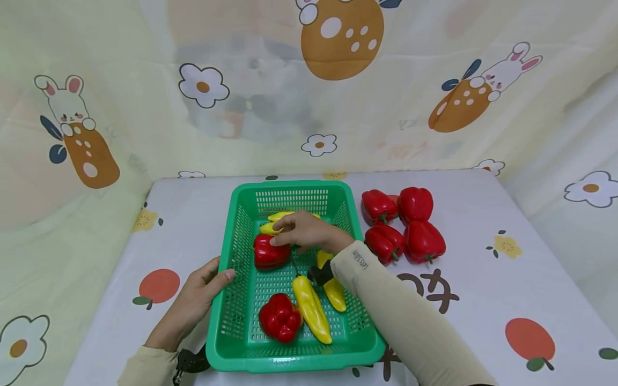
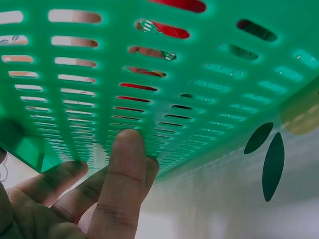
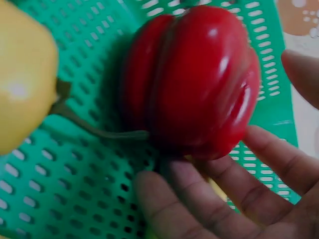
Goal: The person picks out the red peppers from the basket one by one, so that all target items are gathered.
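Observation:
Inside the green basket (image 1: 294,365), a red bell pepper (image 1: 270,254) lies on its side at the left. My right hand (image 1: 311,231) is over it; in the right wrist view its fingertips are against or close to that pepper (image 3: 194,84), and the thumb stands apart. At the basket's left wall, my left hand (image 1: 195,295) holds the rim, its thumb over the edge and fingers (image 2: 122,174) on the outer slotted wall. Another red bell pepper (image 1: 281,319) sits near the front, beside a long yellow pepper (image 1: 311,311). A second yellow pepper (image 1: 335,292) is partly hidden by my right wrist.
More yellow peppers (image 1: 277,217) lie at the basket's back, partly covered by my right hand. Several red bell peppers (image 1: 415,203) are grouped on the table (image 1: 483,241) right of the basket. A printed cloth (image 1: 260,150) hangs behind the table.

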Available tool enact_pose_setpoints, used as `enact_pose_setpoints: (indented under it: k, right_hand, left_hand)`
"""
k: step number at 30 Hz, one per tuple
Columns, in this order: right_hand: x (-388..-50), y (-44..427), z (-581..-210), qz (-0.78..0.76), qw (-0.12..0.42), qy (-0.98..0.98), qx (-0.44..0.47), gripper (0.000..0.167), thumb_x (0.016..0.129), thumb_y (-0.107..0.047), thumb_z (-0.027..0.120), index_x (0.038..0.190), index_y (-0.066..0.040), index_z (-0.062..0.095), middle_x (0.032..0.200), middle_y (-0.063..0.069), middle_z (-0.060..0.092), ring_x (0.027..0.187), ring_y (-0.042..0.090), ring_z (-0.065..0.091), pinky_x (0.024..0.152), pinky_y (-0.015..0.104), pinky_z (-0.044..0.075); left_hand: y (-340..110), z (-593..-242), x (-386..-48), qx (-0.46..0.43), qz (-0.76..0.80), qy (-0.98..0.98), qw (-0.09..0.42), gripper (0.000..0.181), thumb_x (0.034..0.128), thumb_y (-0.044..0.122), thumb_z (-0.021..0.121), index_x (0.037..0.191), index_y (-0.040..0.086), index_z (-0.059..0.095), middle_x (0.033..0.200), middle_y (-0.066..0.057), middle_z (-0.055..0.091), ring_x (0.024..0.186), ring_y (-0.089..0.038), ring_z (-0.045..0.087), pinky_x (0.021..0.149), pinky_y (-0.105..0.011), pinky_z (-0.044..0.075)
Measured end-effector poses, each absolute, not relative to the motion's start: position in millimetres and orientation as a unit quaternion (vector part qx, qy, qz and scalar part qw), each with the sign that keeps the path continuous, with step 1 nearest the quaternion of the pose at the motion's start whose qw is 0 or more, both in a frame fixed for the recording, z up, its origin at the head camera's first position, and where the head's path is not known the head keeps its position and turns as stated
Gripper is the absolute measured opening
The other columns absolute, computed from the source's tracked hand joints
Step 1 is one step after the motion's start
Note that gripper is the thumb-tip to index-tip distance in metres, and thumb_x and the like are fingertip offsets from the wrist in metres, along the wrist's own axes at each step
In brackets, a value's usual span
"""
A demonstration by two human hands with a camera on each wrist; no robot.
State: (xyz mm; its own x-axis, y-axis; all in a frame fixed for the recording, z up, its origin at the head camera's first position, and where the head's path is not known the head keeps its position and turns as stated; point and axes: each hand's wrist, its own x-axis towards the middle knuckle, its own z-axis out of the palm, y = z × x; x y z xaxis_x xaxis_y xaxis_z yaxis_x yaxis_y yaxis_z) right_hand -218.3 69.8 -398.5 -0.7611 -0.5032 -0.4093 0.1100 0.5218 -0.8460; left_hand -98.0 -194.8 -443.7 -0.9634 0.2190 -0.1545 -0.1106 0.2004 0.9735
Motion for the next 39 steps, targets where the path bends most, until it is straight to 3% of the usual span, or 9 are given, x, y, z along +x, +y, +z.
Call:
enact_pose_setpoints:
  k: [6, 15, 24, 39]
  right_hand:
    - [-217.1, 64.8, -403.2, -0.459, 0.335, 0.811, -0.143, 0.054, 0.094, -0.027, 0.076, 0.141, -0.005, 0.062, 0.144, 0.007, 0.063, 0.114, 0.023, 0.063, 0.09, 0.043, 0.062]
    - [-212.7, 63.5, -408.9, -0.449, 0.349, 0.808, -0.156, 0.054, 0.093, -0.025, 0.078, 0.141, -0.005, 0.062, 0.139, 0.012, 0.064, 0.111, 0.022, 0.061, 0.082, 0.037, 0.061]
    - [-211.6, 62.0, -414.4, -0.44, 0.347, 0.812, -0.164, 0.06, 0.093, -0.03, 0.079, 0.144, -0.006, 0.059, 0.129, 0.01, 0.066, 0.104, 0.022, 0.06, 0.083, 0.038, 0.06]
    - [-209.5, 53.7, -417.0, -0.472, 0.343, 0.796, -0.163, 0.052, 0.093, -0.026, 0.079, 0.139, -0.007, 0.063, 0.117, 0.007, 0.07, 0.103, 0.022, 0.064, 0.085, 0.036, 0.062]
  left_hand:
    - [-195.2, -443.0, -97.6, 0.037, 0.634, 0.761, 0.131, 0.054, 0.1086, 0.026, 0.057, 0.157, 0.005, 0.043, 0.141, -0.031, 0.057, 0.1, -0.036, 0.076, 0.076, -0.043, 0.065]
    - [-193.7, -443.1, -97.8, 0.038, 0.632, 0.762, 0.135, 0.054, 0.1086, 0.026, 0.057, 0.157, 0.005, 0.043, 0.14, -0.031, 0.058, 0.1, -0.036, 0.076, 0.076, -0.043, 0.065]
    - [-192.6, -443.5, -97.4, 0.036, 0.63, 0.764, 0.134, 0.053, 0.1086, 0.026, 0.057, 0.156, 0.005, 0.044, 0.138, -0.03, 0.059, 0.099, -0.035, 0.076, 0.077, -0.043, 0.065]
    - [-195.0, -443.1, -97.2, 0.029, 0.631, 0.763, 0.138, 0.055, 0.1084, 0.026, 0.057, 0.158, 0.007, 0.042, 0.138, -0.03, 0.059, 0.099, -0.036, 0.076, 0.076, -0.044, 0.066]
